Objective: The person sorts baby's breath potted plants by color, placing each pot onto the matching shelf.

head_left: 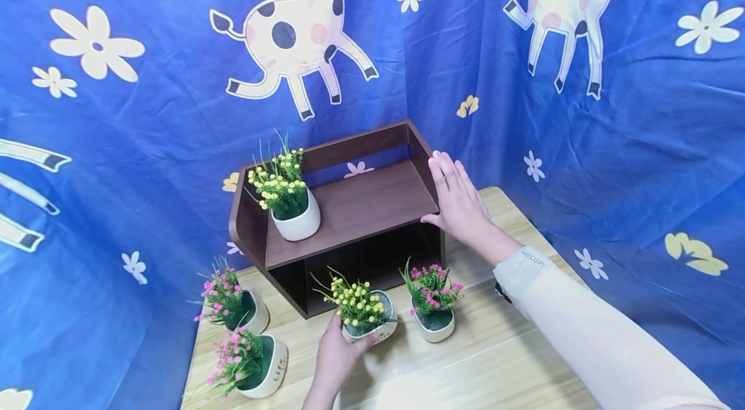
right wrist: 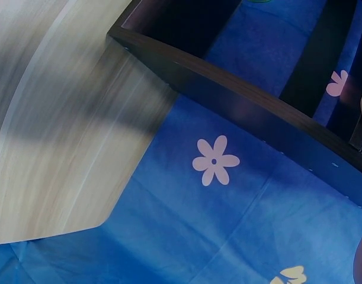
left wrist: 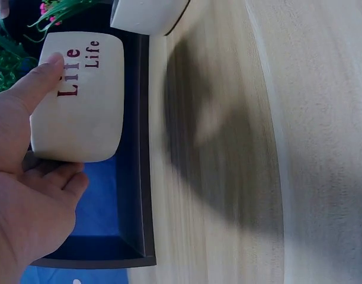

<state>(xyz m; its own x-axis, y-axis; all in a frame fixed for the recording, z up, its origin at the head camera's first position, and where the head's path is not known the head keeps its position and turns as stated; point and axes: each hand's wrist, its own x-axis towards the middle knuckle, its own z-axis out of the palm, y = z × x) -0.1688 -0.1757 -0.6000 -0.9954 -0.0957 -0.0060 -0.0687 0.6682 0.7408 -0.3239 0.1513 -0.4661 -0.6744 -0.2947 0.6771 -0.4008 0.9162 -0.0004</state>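
My left hand (head_left: pixel 337 355) grips a white pot (left wrist: pixel 80 112) marked "Life", its thumb on the lettered side and fingers beneath. Small yellow flowers (head_left: pixel 356 302) fill that pot, which is held in front of a dark brown two-tier shelf (head_left: pixel 372 196). At the shelf's right side panel, my right hand (head_left: pixel 460 206) rests with its fingers straight, the thumb near the top board's front corner. Another yellow-flowered potted plant (head_left: pixel 297 216) stands at the left end of the top board. Just right of the held pot is a pink-flowered potted plant (head_left: pixel 436 326).
Two more pink-flowered potted plants, one behind (head_left: pixel 256 313) and one nearer (head_left: pixel 270 368), stand on the wooden table (head_left: pixel 495 345) left of the shelf. A blue curtain (head_left: pixel 174 125) with giraffes and flowers hangs close behind and around the table.
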